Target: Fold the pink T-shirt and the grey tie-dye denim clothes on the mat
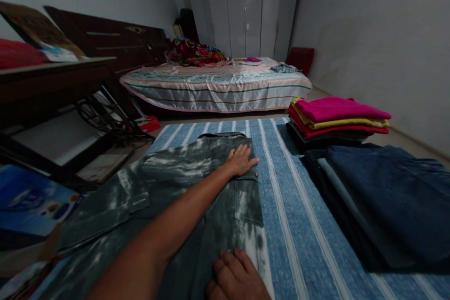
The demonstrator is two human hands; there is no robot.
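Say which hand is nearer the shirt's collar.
Left: the left hand rests on the shirt just below the collar; the right hand is farther down, nearer the camera.

I can read no text, number or sign with certainty in my view. A blue box (30, 218) at my left carries pale lettering on its printed face; I record the marking as illegible, since the characters are too blurred and small for me to transcribe.
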